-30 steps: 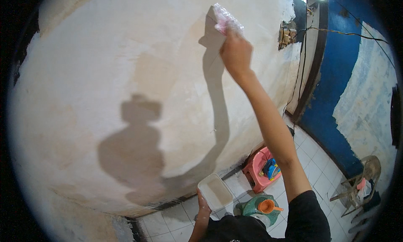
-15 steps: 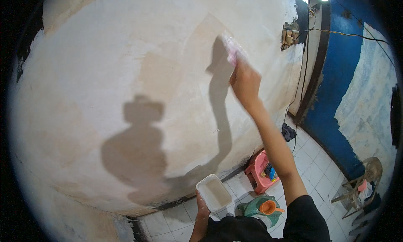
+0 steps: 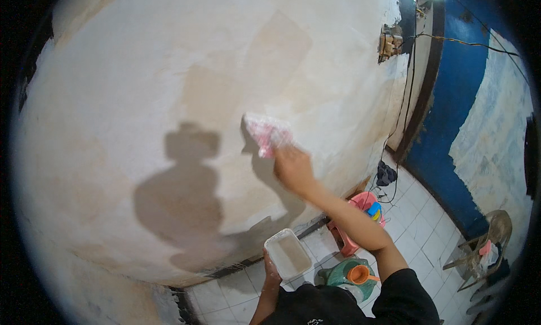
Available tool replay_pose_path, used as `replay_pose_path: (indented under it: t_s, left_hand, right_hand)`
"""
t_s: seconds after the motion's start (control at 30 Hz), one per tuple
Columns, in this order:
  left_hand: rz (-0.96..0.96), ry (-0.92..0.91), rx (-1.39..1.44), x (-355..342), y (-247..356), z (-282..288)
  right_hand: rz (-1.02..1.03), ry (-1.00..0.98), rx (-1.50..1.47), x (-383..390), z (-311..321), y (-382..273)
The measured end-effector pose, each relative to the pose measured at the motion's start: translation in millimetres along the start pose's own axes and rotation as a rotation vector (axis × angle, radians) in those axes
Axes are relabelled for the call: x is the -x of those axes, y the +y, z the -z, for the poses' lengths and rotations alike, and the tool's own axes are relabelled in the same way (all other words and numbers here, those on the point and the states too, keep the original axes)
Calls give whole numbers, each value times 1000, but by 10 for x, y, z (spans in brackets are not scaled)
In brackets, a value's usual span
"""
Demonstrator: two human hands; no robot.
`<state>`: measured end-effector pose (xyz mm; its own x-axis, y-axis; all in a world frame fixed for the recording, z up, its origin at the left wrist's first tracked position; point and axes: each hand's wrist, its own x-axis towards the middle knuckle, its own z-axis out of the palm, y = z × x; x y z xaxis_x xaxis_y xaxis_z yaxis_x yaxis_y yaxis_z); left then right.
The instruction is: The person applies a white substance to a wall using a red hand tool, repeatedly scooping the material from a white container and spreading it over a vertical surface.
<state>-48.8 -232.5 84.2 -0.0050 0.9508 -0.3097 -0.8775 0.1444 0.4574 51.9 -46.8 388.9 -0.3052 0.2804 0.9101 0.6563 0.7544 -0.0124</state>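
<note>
My right hand (image 3: pixel 293 166) is closed on a pink putty spreader (image 3: pixel 267 134), a flat wedge-shaped piece smeared with white. Its broad edge lies at the pale, patchy wall (image 3: pixel 135 82), around the middle of the picture. Low down, my left hand (image 3: pixel 272 270) grips the left side of a white rectangular tub (image 3: pixel 288 254). The tub is tilted so that its inside shows, with off-white matter in it. Of the left hand's fingers, those under the tub are hidden.
On the tiled floor (image 3: pixel 417 229) stand a pink stool (image 3: pixel 346 243) with small things on it and a green container (image 3: pixel 332 277) bearing an orange dipper (image 3: pixel 358 274). Cables (image 3: pixel 410 94) hang beside a broken wall opening (image 3: pixel 389 43). A worn chair (image 3: pixel 496 232) is at far right.
My right hand has swept the putty spreader down and to the left across the wall. My left hand with the tub has stayed nearly in place.
</note>
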Motion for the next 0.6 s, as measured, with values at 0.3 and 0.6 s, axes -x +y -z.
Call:
replay_pose_path:
  t_s: [0.3, 0.6]
  left_hand:
    - [-36, -14, -2, -25, 31, 11]
    - [-55, 47, -88, -26, 109, 17]
  right_hand:
    - [-107, 178, 451, -1801, 180, 535]
    - [315, 61, 125, -193, -227, -464]
